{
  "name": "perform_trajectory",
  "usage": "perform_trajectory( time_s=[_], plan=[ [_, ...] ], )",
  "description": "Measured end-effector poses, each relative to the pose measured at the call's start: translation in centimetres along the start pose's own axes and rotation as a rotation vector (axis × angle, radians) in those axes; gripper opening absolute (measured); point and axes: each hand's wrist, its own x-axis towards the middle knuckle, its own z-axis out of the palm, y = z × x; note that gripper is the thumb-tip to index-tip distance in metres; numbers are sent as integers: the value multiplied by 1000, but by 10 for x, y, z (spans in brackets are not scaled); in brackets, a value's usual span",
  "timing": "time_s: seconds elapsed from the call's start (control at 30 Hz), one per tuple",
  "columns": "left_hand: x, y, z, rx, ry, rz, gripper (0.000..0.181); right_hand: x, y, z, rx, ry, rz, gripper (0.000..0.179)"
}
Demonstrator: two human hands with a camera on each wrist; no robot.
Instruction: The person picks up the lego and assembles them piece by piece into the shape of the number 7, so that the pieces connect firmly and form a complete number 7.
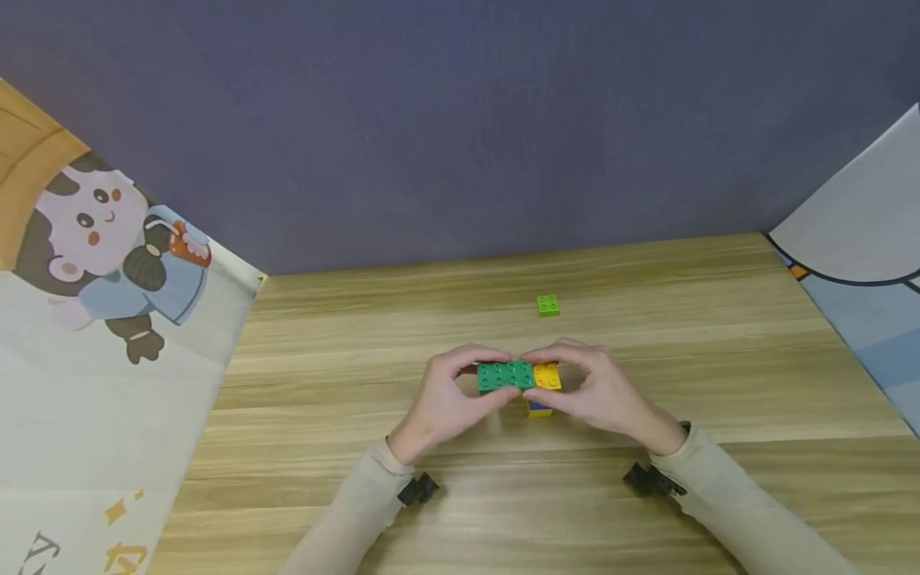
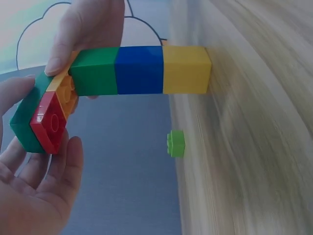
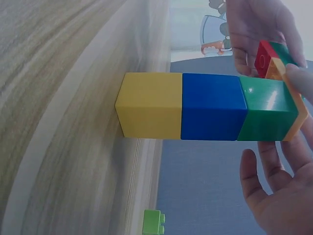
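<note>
A tower of toy building bricks stands on the table: a yellow brick [image 2: 187, 70] at the bottom, a blue brick [image 3: 213, 106] above it, then a green block [image 3: 269, 107]. Across its top lies a flat orange brick [image 1: 547, 376] that overhangs to the left. A long green brick [image 1: 505, 375] sits on the orange one, with a red brick [image 2: 49, 122] under its left part. My left hand [image 1: 456, 399] pinches the long green brick between thumb and fingers. With thumb and fingertips, my right hand [image 1: 600, 390] grips the orange brick.
Behind the hands, a small lime-green brick [image 1: 548, 305] lies on the wooden table [image 1: 345, 319]. A dark blue-grey panel [image 1: 460, 128] rises at the table's far edge. Printed cartoon sheets [image 1: 57, 399] border the sides.
</note>
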Motion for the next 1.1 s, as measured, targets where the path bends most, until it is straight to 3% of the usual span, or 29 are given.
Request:
perform_trajectory(
  time_s=[0.23,0.47,0.7,1.1],
  plan=[
    [-5,0,-1,13,-6,58,34,-3,-4,4,8,-1,15,49],
    [-10,3,-4,49,-13,95,35,-9,-7,6,-45,-28,83,49],
    [-12,5,-6,109,-20,121,35,-17,-8,1,-106,-52,124,43],
    [-10,7,-5,169,-43,137,38,-18,-7,0,-108,-58,166,42]
  ],
)
